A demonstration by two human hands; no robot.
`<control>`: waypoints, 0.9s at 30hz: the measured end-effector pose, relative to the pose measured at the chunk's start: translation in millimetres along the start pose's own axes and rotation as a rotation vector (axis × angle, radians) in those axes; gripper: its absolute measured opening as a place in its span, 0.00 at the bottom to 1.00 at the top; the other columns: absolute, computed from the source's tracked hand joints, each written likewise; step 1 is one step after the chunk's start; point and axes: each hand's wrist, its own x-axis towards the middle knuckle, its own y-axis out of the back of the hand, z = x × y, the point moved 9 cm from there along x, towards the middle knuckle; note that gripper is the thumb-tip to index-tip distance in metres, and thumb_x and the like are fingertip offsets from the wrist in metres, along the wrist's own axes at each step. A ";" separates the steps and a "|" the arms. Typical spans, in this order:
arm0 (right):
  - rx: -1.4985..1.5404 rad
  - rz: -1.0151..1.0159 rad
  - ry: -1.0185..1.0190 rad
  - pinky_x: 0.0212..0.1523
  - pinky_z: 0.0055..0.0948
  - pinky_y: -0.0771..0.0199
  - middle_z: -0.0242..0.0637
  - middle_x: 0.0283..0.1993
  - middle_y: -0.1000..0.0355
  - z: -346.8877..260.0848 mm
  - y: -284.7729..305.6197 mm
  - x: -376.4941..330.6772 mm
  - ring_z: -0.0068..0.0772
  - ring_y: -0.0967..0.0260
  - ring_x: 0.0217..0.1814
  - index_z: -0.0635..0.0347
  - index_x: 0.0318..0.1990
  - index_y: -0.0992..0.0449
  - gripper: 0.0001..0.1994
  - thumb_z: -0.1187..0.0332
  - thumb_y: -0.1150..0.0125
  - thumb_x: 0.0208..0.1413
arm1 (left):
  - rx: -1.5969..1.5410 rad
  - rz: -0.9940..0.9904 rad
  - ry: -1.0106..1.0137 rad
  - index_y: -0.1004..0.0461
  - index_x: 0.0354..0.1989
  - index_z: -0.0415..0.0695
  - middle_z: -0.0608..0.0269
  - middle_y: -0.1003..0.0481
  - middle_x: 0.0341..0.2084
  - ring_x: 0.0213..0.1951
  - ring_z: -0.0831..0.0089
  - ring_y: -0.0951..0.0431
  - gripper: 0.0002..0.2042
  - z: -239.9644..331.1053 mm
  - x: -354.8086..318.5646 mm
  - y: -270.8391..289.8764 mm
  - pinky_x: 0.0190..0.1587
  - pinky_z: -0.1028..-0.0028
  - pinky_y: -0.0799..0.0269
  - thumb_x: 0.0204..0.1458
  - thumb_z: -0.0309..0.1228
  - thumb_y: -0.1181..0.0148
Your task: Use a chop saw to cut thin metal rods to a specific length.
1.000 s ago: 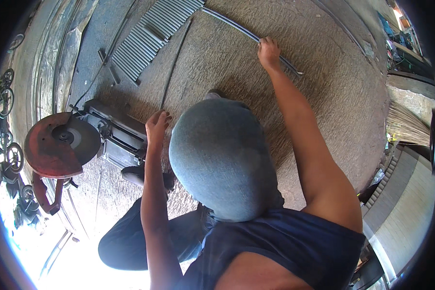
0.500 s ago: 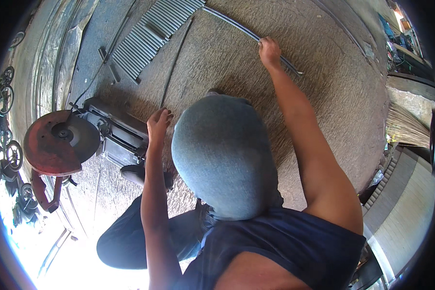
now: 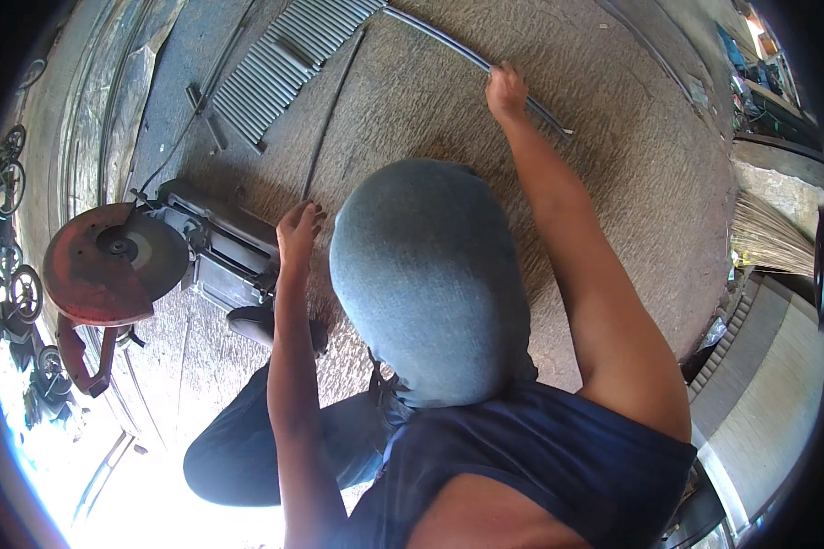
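Observation:
My right hand [image 3: 506, 91] is closed round long, thin metal rods [image 3: 444, 38], which look like two side by side, close over the floor at the upper middle. Their near ends stick out to the right past my fist. Farther left, my left hand [image 3: 297, 236] has its fingers loosely bent and partly apart. Just beyond its fingertips is the near end of a single dark metal rod [image 3: 335, 102]; I see no clear grip on it. Beside that hand stands a cut-off saw [image 3: 119, 261] with a large disc and a worn red guard.
Many cut metal tubes [image 3: 288, 69] lie in a row at the upper left, one short piece across them. Two short bars [image 3: 215, 133] are beside the row. My denim-covered knee [image 3: 426, 284] blocks the middle. A straw broom [image 3: 771, 236] is at the right; bicycles line the far left.
My right hand has shifted slightly up and left along the rods. My left hand stays by the single rod's end. The whole view has moved a little.

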 end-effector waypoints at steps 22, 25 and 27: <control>0.214 -0.157 0.106 0.48 0.48 0.31 0.50 0.46 0.31 -12.2 4.2 -74.8 0.50 0.31 0.48 0.64 0.48 0.31 0.17 0.59 0.48 0.61 | 0.114 0.065 -0.198 0.24 0.44 0.34 0.55 0.20 0.30 0.35 0.68 0.20 0.19 40.1 -25.9 23.2 0.37 0.73 0.27 0.53 0.39 0.42; 0.252 -0.081 0.158 0.47 0.47 0.31 0.51 0.45 0.31 -25.5 50.8 -92.4 0.51 0.31 0.47 0.64 0.46 0.30 0.17 0.58 0.47 0.60 | 0.247 0.048 -0.274 0.23 0.43 0.35 0.55 0.20 0.30 0.35 0.69 0.20 0.19 48.0 -29.5 17.5 0.38 0.72 0.27 0.52 0.40 0.42; 0.287 -0.030 0.205 0.46 0.47 0.30 0.52 0.44 0.31 -41.4 87.8 -102.8 0.51 0.31 0.47 0.64 0.46 0.29 0.18 0.56 0.46 0.59 | 0.225 0.030 -0.280 0.22 0.41 0.36 0.54 0.20 0.30 0.35 0.68 0.19 0.18 50.9 -31.4 13.8 0.41 0.70 0.27 0.52 0.40 0.42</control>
